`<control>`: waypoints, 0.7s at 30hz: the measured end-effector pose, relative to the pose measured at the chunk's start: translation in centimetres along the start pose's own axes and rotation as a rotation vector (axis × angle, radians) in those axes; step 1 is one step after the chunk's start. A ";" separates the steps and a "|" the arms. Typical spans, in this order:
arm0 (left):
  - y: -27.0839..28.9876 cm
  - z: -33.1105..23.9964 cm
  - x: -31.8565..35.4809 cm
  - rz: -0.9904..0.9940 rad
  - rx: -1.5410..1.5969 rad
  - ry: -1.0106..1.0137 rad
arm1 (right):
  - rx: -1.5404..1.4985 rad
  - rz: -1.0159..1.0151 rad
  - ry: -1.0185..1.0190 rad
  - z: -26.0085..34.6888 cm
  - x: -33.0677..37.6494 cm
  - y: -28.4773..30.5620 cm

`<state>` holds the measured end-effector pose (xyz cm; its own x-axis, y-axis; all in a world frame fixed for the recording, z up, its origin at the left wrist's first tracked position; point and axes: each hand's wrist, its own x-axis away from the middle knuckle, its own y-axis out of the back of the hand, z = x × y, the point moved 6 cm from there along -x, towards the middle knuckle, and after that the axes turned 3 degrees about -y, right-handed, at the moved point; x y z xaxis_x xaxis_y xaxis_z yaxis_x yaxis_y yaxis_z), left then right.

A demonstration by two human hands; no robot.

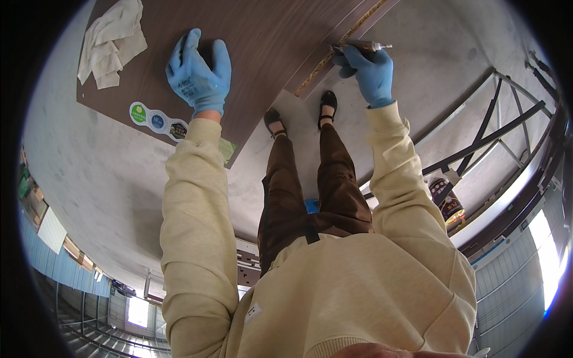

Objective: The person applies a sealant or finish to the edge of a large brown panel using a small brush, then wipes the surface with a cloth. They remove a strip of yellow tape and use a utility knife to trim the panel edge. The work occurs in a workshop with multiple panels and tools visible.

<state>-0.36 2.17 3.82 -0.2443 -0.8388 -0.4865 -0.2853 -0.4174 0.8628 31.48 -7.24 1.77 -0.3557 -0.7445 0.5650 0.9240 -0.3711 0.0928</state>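
My left hand (199,74), in a blue glove, lies over a dark brown wood-grain panel (239,65) with its fingers apart and nothing in them. My right hand (370,71), gloved the same way, is closed around a slim brown pen-like tool (365,45) with a pale narrow tip pointing right. The tool's other end is by the panel's long edge, where a strip of raw chipboard (313,73) shows. Whether that end touches the chipboard I cannot tell.
A crumpled cream cloth (113,42) lies on the panel at the far left. Below my left hand is a row of round stickers (156,122). On the right stand a metal frame (495,131) and a dark printed container (446,197). Grey floor (441,65) surrounds the panel.
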 end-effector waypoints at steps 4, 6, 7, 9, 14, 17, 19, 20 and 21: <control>0.1 0.0 0.0 -0.007 0.010 0.005 | -0.063 -0.043 0.006 0.7 1.1 -0.1; 0.0 0.0 0.0 -0.001 -0.008 0.002 | -0.061 -0.035 0.006 1.0 1.2 -0.8; 0.0 0.0 0.0 -0.004 -0.005 0.000 | -0.056 -0.026 0.005 1.2 1.2 -1.1; 0.0 0.0 0.0 -0.004 0.006 0.005 | -0.028 -0.010 -0.009 1.2 1.1 -1.8; 0.1 -0.1 -0.1 -0.020 0.001 -0.013 | 0.206 -0.011 -0.004 1.0 1.0 -3.3; 0.3 -0.2 -0.2 -0.035 0.012 -0.009 | 0.485 -0.157 0.181 2.8 0.3 -3.0; 0.4 -0.3 -0.2 -0.015 0.022 0.011 | 0.741 -0.336 0.306 4.8 -0.2 -1.8; 0.4 -0.3 -0.2 0.010 0.031 0.027 | 0.759 -0.499 0.417 6.3 0.2 -0.5; 0.3 -0.2 -0.2 0.031 0.041 0.042 | 0.725 -0.545 0.399 6.8 0.3 0.9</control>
<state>-0.19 2.10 4.25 -0.2151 -0.8653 -0.4528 -0.3163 -0.3769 0.8705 33.12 -4.02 7.66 -0.6559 -0.7548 -0.0088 0.4355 -0.3879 0.8123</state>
